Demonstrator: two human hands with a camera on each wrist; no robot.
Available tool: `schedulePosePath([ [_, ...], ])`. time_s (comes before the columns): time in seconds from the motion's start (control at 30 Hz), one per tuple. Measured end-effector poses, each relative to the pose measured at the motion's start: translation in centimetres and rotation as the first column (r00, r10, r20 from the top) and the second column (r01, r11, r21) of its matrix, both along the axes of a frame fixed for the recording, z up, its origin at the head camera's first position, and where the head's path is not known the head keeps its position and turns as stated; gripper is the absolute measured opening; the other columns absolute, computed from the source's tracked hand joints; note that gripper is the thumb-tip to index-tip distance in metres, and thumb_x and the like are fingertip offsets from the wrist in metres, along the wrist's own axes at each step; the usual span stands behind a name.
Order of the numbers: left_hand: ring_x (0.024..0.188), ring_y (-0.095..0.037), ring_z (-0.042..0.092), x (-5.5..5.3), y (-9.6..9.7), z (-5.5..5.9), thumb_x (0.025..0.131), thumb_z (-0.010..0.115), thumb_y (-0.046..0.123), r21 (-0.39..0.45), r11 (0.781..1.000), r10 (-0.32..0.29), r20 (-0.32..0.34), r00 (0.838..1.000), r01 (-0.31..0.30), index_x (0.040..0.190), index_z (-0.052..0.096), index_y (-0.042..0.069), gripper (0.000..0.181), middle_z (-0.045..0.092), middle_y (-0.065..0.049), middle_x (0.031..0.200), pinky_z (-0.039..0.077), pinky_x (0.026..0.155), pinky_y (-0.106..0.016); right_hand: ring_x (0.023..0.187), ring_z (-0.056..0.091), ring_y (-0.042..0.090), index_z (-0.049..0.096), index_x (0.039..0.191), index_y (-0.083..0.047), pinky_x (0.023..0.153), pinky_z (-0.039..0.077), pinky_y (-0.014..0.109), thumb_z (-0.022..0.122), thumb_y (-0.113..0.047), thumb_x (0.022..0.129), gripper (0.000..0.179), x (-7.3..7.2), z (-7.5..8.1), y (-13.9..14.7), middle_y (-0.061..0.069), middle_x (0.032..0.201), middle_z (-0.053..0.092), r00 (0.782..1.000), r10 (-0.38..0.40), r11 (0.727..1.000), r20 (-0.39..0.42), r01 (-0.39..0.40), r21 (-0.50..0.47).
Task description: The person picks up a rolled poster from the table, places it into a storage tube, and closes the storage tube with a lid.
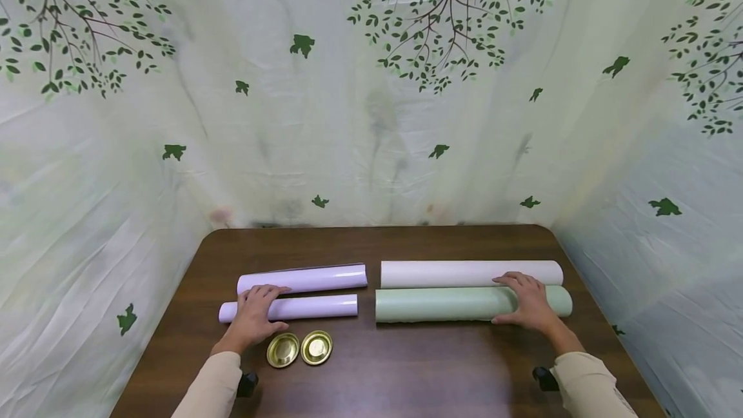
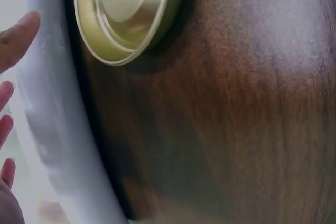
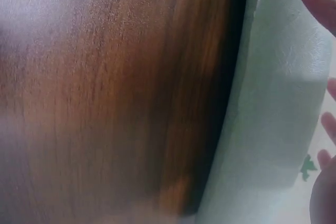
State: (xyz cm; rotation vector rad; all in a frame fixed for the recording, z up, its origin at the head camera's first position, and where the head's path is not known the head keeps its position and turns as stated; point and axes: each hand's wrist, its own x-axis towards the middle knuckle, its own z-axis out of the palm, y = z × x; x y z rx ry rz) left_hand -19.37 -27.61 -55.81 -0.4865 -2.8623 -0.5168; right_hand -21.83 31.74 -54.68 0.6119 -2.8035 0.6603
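My left hand (image 1: 253,312) lies over the left part of the front lavender roll (image 1: 319,306), thumb on the near side and fingers reaching toward the rear lavender roll (image 1: 333,277). In the left wrist view the thumb (image 2: 23,38) overlaps the front roll, its fingers spread and loose. Over the right part of a pale green roll (image 1: 435,305) is my right hand (image 1: 528,302), fingertips by the white roll (image 1: 441,274) behind it. The right wrist view has that thumb (image 3: 317,3) against the green roll, the other fingers partly out of frame.
Two shallow gold-coloured round dishes (image 1: 283,350) sit side by side in front of the lavender rolls. Everything lies on a brown wooden table (image 1: 383,373). Pale cloth (image 1: 371,128) printed with branches and leaves hangs behind the table and at both sides.
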Motion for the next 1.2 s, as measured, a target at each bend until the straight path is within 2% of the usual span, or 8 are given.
schedulePosePath([
  [0.17,0.106,-0.035,0.051,0.1,0.0,-0.6,0.059,0.091,0.018,0.008,1.0,0.0,0.008,1.0,0.0,0.118,0.063,0.011,0.065,0.06,-0.008,0.109,0.03,0.088,-0.056,0.109,0.046,0.043,0.063,0.118,-0.008,0.083,0.027,0.059,0.093,-0.037,0.053,0.077,-0.1,-0.3,-0.1,0.018,0.117,0.053,0.999,-0.012,1.0,0.03,0.011,0.011],
  [0.37,0.102,-0.034,0.051,0.3,0.1,-1.0,0.058,0.089,0.009,0.033,0.999,-0.01,-0.004,1.0,0.01,0.11,0.066,0.01,0.057,0.058,-0.006,0.103,0.031,0.086,-0.055,0.103,0.05,0.04,0.065,0.116,-0.01,0.081,0.028,0.058,0.093,-0.033,0.053,0.073,-0.1,-0.9,-0.4,0.015,0.111,0.055,1.0,0.002,1.0,0.0,-0.002,0.023],
  [0.53,0.101,-0.034,0.054,0.3,0.3,-1.4,0.058,0.088,0.006,0.039,0.999,-0.018,-0.003,1.0,0.018,0.104,0.067,0.011,0.05,0.058,-0.005,0.1,0.035,0.085,-0.055,0.104,0.05,0.04,0.064,0.117,-0.009,0.081,0.028,0.059,0.093,-0.031,0.053,0.073,0.1,-1.2,-0.7,0.016,0.112,0.055,1.0,-0.017,0.999,0.015,0.016,0.031],
  [0.77,0.097,-0.032,0.058,0.1,0.4,-1.6,0.061,0.086,0.004,0.051,0.999,-0.019,0.029,0.999,0.017,0.104,0.065,0.011,0.048,0.063,-0.006,0.101,0.042,0.081,-0.052,0.105,0.049,0.041,0.063,0.118,-0.01,0.084,0.028,0.06,0.095,-0.021,0.052,0.074,0.0,-1.8,-1.0,0.016,0.113,0.055,0.999,-0.047,0.998,0.003,0.047,0.048],
  [1.2,0.093,-0.029,0.059,0.2,0.5,-1.7,0.063,0.085,0.003,0.051,0.998,-0.024,0.023,0.999,0.023,0.102,0.063,0.014,0.046,0.063,-0.002,0.096,0.041,0.08,-0.053,0.107,0.047,0.04,0.062,0.12,-0.009,0.088,0.027,0.059,0.095,-0.016,0.049,0.079,0.2,-2.5,-1.4,0.015,0.115,0.054,0.997,-0.074,0.995,-0.026,0.076,0.069],
])
